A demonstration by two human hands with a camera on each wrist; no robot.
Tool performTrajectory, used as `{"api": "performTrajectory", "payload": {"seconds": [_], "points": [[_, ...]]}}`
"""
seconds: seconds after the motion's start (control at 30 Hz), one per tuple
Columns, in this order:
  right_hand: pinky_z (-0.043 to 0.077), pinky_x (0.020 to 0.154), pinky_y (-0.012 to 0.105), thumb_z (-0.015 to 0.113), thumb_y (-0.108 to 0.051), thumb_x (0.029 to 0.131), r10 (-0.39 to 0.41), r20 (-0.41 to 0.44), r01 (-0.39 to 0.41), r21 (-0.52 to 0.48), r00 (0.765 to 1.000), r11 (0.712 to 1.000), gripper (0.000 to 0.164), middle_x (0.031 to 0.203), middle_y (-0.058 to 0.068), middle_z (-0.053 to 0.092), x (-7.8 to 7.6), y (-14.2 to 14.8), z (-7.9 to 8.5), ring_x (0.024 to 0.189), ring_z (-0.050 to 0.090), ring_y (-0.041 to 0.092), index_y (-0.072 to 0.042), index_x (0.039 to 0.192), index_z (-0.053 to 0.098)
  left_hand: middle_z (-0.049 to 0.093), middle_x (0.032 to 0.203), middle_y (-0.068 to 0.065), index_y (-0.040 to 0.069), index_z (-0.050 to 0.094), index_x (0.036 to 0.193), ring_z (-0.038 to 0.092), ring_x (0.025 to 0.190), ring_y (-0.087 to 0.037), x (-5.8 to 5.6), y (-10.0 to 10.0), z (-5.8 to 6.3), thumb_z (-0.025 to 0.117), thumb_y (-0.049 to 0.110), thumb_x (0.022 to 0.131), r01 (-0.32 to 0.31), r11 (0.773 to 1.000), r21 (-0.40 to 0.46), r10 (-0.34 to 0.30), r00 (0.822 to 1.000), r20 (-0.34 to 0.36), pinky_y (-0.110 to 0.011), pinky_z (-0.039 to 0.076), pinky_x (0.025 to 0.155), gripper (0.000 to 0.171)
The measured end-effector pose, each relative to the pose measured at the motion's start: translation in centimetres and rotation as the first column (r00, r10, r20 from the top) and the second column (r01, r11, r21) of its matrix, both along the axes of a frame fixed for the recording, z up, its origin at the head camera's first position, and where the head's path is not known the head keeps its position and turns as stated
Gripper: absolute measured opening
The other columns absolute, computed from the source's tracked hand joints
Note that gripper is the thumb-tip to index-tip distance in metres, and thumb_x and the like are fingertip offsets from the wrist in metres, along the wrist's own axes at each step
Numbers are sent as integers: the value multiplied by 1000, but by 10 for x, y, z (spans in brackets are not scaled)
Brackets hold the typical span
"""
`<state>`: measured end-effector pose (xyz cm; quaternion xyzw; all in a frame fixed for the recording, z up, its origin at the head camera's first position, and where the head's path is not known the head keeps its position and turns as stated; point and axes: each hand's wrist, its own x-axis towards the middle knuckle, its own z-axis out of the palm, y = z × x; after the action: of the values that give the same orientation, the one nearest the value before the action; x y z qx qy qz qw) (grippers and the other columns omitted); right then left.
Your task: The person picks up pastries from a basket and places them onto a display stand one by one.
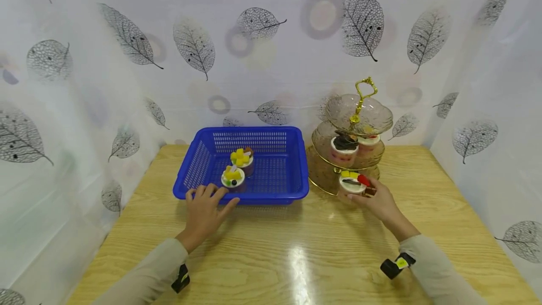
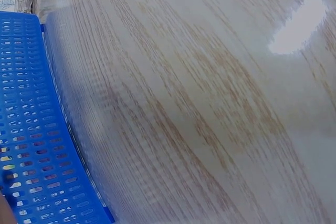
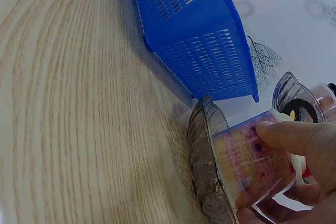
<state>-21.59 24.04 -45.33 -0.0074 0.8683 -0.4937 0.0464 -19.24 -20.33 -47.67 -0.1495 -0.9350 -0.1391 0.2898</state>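
My right hand (image 1: 379,200) grips a dessert cup (image 1: 352,185) with white cream, yellow cubes and a red piece on top. In the right wrist view the cup (image 3: 255,156) shows pink and tan layers, with the thumb along its side, right at the bottom plate (image 3: 202,166) of a tiered stand. My left hand (image 1: 204,213) rests with spread fingers on the front rim of a blue basket (image 1: 271,196). Inside the basket, close to those fingers, stand two dessert cups with yellow fruit, a front one (image 1: 233,179) and a rear one (image 1: 243,160).
The three-tier stand has a gold handle (image 1: 366,89) and a glass top plate (image 1: 378,116). On its middle tier sit a cup with a dark topping (image 1: 344,149) and a paler cup (image 1: 369,144). A leaf-print curtain (image 1: 271,60) hangs behind the wooden table (image 1: 254,258).
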Motion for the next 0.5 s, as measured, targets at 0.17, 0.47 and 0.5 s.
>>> {"api": "performTrajectory", "payload": {"seconds": [0.17, 0.47, 0.5], "points": [[51, 81, 31, 73, -28, 85, 11, -23, -11, 21, 1000, 1000, 78, 132, 31, 47, -3, 3, 0, 117, 51, 43, 9, 142, 33, 61, 88, -7, 14, 72, 98, 53, 86, -32, 0, 1, 0, 71, 50, 79, 5, 1000, 4, -5, 1000, 2, -58, 30, 85, 41], [49, 69, 23, 75, -24, 84, 67, -53, -64, 52, 996, 997, 67, 117, 26, 59, -11, 8, 6, 95, 58, 23, 10, 134, 46, 61, 89, -7, 13, 71, 98, 53, 88, -33, 0, 1, 1, 69, 50, 80, 12, 1000, 3, -12, 1000, -3, -59, 30, 85, 41], [49, 69, 23, 75, -23, 84, 69, -46, -66, 47, 997, 997, 67, 116, 26, 59, -12, 7, 7, 94, 58, 21, 10, 134, 46, 61, 89, -7, 13, 72, 98, 53, 88, -33, 0, 1, 1, 69, 50, 80, 12, 1000, 3, -12, 1000, -1, -59, 29, 86, 41]]}}
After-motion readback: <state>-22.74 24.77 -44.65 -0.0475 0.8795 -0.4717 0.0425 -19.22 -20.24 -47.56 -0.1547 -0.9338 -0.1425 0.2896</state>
